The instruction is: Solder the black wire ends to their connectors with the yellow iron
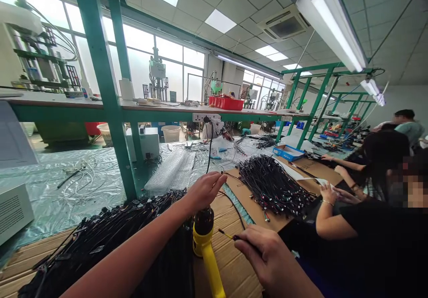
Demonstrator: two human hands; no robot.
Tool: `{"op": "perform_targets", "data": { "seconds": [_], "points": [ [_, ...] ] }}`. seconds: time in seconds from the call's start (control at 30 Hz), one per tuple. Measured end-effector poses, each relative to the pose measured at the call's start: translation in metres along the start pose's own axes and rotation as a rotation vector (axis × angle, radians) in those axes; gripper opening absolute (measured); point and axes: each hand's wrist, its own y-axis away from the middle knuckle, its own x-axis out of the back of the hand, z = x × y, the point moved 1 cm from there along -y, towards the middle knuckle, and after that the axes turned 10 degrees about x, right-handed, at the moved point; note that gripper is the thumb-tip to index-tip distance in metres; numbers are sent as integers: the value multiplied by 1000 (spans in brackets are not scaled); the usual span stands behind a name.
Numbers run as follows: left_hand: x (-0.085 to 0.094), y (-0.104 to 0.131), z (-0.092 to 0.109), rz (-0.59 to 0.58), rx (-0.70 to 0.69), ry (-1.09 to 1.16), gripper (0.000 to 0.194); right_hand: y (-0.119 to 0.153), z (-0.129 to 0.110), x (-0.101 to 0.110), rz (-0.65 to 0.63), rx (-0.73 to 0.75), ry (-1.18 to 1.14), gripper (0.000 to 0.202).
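My left hand (pixel 207 190) is closed, fingertips pinched together over the dark nozzle of a yellow heat gun (pixel 210 262). At its fingertips shows a small dark end of a thin black cable (pixel 236 206). The cable appears to curve down from there toward my right hand (pixel 264 249). That hand is closed around a black-sleeved part of the cable, from which a short yellow wire (pixel 228 234) with a small black tip sticks out to the left. The heat gun stands nozzle up between the hands. Beside my left forearm lies a large heap of black cables (pixel 110 235).
Another pile of black cables (pixel 270 182) lies on cardboard to the right. A green post (pixel 115 155) rises at the left, below a shelf with a red bin (pixel 225 103). A blue box (pixel 288 152) stands farther back. Co-workers sit close on the right, one hand (pixel 329 194) on white material.
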Motion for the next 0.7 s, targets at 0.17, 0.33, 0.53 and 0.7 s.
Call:
{"op": "perform_targets", "data": {
  "seconds": [0.17, 0.33, 0.53, 0.7],
  "points": [
    [11, 2, -3, 33, 34, 50, 34, -11, -3, 1, 15, -7, -11, 17],
    [20, 8, -12, 75, 83, 124, 41, -34, 4, -7, 34, -2, 25, 19],
    [27, 17, -22, 122, 141, 202, 44, -63, 18, -25, 40, 39, 73, 25],
    [35, 22, -22, 138, 151, 241, 44, -82, 25, -33, 41, 51, 91, 28]
  ]
}}
